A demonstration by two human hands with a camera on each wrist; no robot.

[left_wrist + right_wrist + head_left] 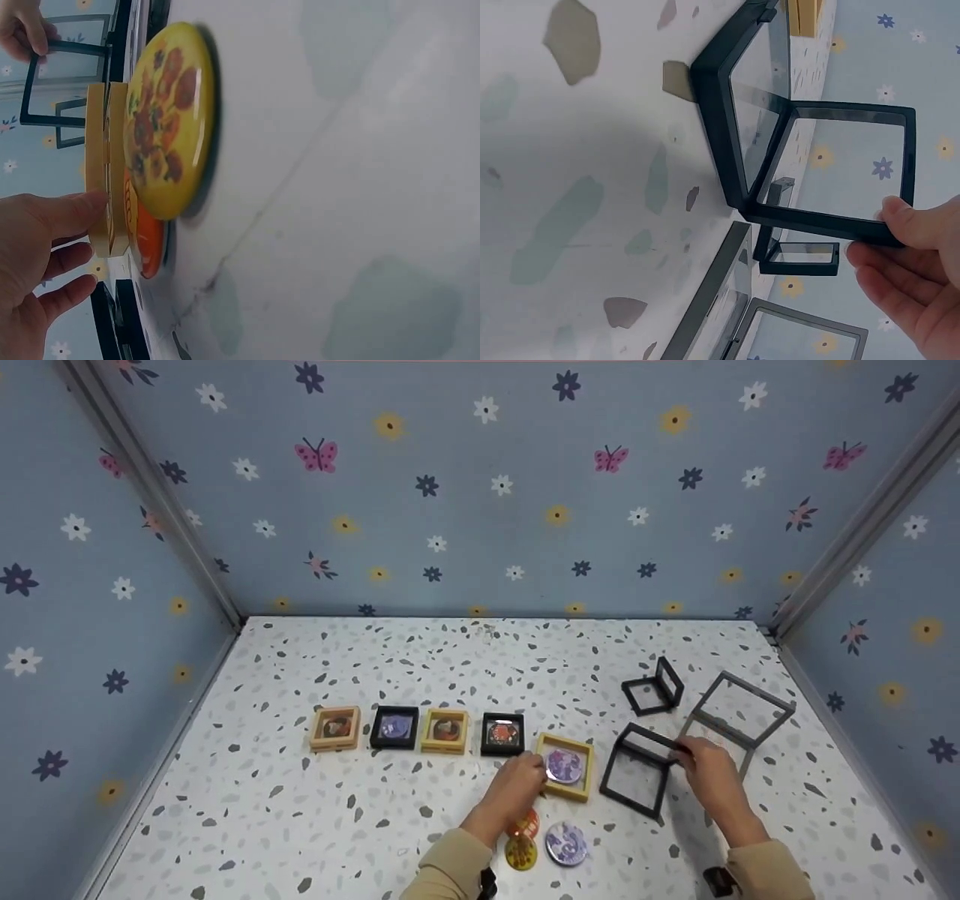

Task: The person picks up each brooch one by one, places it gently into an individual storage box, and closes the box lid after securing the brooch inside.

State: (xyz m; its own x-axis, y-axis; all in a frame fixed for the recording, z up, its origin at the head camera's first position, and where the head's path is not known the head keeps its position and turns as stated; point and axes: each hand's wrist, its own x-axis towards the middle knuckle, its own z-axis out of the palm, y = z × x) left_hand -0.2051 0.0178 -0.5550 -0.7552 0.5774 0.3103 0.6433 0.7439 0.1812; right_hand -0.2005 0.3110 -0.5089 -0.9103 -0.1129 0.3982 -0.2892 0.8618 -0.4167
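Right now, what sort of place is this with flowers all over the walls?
It's probably a small booth for tabletop work. Flowery walls stand on three sides of a speckled tabletop, where the left hand holds a yellow frame and the right hand an open black frame.

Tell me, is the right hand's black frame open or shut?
Open. The right hand pinches one half of the black frame, raised at an angle from the half on the table.

Flowered blue wall [480,502]; speckled tabletop [375,667]
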